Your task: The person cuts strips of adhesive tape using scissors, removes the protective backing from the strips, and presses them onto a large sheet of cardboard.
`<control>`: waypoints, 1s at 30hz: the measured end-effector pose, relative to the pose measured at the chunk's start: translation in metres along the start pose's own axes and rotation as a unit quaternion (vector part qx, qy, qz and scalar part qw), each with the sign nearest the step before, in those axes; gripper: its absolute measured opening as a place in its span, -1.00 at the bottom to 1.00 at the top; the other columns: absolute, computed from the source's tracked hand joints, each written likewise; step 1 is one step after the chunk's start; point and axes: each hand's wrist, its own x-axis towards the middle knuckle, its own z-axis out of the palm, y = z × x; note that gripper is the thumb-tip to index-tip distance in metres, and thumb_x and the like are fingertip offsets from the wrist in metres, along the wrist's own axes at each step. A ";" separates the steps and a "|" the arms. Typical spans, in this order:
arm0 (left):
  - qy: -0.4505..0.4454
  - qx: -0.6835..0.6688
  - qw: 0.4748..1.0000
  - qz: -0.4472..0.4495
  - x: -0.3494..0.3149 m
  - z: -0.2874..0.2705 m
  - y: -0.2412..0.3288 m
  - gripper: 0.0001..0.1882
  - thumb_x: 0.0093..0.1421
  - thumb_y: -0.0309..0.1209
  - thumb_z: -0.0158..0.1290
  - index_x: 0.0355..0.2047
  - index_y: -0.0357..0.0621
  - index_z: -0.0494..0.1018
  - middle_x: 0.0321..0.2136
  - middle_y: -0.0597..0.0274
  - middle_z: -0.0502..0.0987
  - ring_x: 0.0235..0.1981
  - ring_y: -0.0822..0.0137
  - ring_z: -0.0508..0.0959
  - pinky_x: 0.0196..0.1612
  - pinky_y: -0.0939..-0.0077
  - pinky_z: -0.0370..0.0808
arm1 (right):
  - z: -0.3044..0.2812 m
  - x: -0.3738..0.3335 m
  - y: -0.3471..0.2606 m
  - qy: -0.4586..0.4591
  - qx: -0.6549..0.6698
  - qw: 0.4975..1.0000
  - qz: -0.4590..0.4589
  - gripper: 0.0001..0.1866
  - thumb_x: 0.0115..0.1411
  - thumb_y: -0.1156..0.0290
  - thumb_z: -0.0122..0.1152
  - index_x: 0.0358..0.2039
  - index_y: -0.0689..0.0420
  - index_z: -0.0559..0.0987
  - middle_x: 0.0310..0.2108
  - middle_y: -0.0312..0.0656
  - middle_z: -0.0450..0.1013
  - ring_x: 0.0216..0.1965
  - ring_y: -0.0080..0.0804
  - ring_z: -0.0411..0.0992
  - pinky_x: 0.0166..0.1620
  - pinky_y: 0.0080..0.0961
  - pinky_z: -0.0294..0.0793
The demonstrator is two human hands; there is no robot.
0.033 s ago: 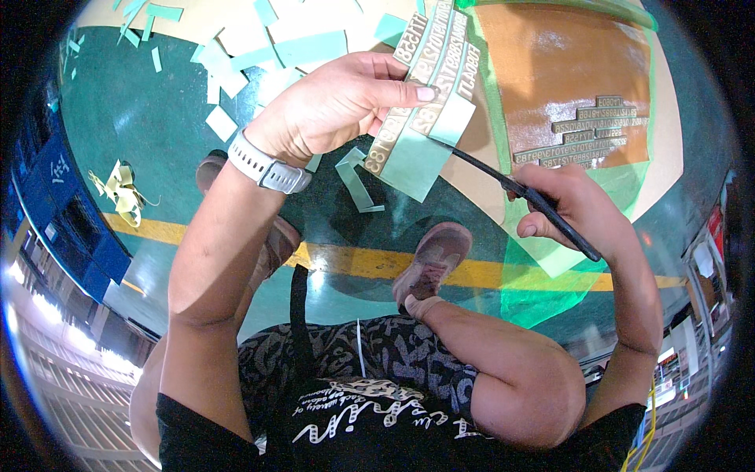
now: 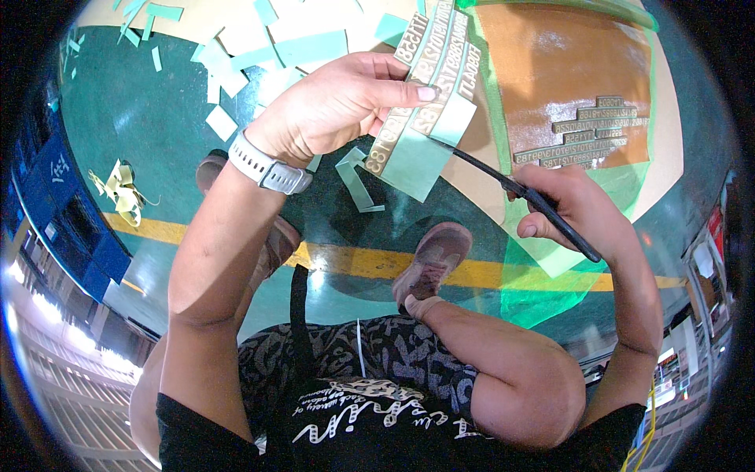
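Note:
My left hand [image 2: 338,102] is closed on a light green sheet [image 2: 411,164] that carries rows of raised tan letters and digits, reading mirrored. Its thumb presses on the face of the rows while the fingers are behind. In my right hand [image 2: 568,203] is a long, slim black tool [image 2: 478,164], its thicker end lying along the palm toward the wrist. The thin tip of that tool meets the sheet between the bare green part and the lettered strips. Whether it is scissors or a knife, I cannot tell.
Green and white offcuts [image 2: 307,49] lie scattered at the upper left. A brown panel [image 2: 543,71] edged in green tape, bearing several raised-digit strips [image 2: 590,138], lies on a pale board [image 2: 668,141] at right. Crumpled yellowish scraps [image 2: 123,193] sit on the green floor near a yellow line [image 2: 354,262].

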 end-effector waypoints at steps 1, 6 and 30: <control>0.014 0.009 1.000 0.001 0.000 -0.001 -0.001 -0.72 0.10 -0.47 0.12 -0.19 -0.31 0.39 -0.35 0.25 0.52 -0.40 0.52 0.53 -0.42 0.75 0.46 | -0.001 0.001 -0.001 -0.005 -0.002 1.000 0.007 -0.51 -0.02 0.02 0.25 -0.36 0.24 0.43 -0.64 -0.01 0.30 -0.57 -0.06 0.34 -0.47 -0.34 0.32; 0.038 0.003 0.999 0.002 0.002 0.002 -0.007 -0.69 0.11 -0.47 0.11 -0.16 -0.35 0.37 -0.30 0.21 0.52 -0.33 0.48 0.54 -0.30 0.68 0.47 | -0.002 0.002 -0.003 -0.002 -0.021 1.000 0.011 -0.53 -0.01 0.04 0.25 -0.36 0.23 0.43 -0.64 0.00 0.31 -0.58 -0.04 0.34 -0.48 -0.33 0.31; 0.044 -0.052 0.997 0.022 0.006 0.016 -0.017 -0.69 0.16 -0.49 0.02 -0.10 -0.37 0.35 -0.23 0.12 0.52 -0.25 0.41 0.54 -0.17 0.61 0.47 | 0.001 0.005 0.003 0.009 -0.012 1.000 0.020 -0.60 -0.04 0.14 0.31 -0.39 0.21 0.43 -0.68 -0.02 0.29 -0.61 -0.06 0.33 -0.51 -0.35 0.31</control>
